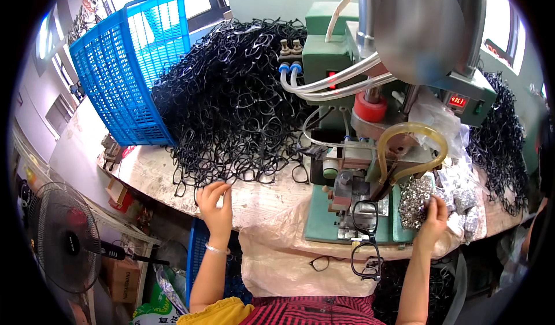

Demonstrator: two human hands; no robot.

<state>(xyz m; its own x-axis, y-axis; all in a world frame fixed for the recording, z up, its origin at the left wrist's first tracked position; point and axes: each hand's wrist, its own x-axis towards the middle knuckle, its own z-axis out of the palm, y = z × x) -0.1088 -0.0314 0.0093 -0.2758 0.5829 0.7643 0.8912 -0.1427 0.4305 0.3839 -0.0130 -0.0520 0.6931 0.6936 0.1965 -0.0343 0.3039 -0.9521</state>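
Note:
My left hand is raised at the near edge of a heap of black eyeglass frames. Its fingers are bent and loosely apart, with nothing visible in them. My right hand is at the right side of a pile of small silvery metal parts. Thumb and fingertips are pinched together there; whatever they hold is too small to make out. Between my hands, a black eyeglass frame stands on end at the front of a green bench machine, one rim above the other, touched by neither hand.
A blue plastic basket lies tipped beside the heap. Clear hoses and a yellowish tube loop hang about the machine. Bagged metal parts lie at right, with more frames behind. A black fan stands left.

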